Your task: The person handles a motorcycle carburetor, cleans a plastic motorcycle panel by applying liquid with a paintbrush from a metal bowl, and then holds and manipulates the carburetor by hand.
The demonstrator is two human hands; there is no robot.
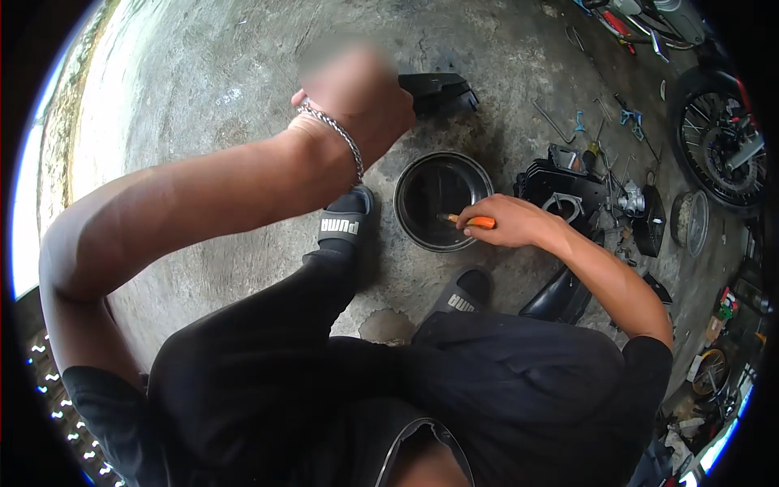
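My right hand (511, 221) is closed round an orange-handled brush (482, 221). The brush's tip points left, over a round metal pan (398, 213) with dark liquid in it. Raised higher and nearer the camera, my left hand (357, 93) wears a braided bracelet (331, 123). It is closed on a long black part (441, 88) that juts out to its right, beyond the pan. A blurred patch covers some of the left hand, so its fingers are partly hidden.
Right of the pan lie a black finned engine part (560, 191), a small carburetor (631, 197) and several hand tools (580, 126). A motorcycle wheel (718, 138) stands at the far right. My sandalled feet flank the pan's near side on the concrete floor (243, 89).
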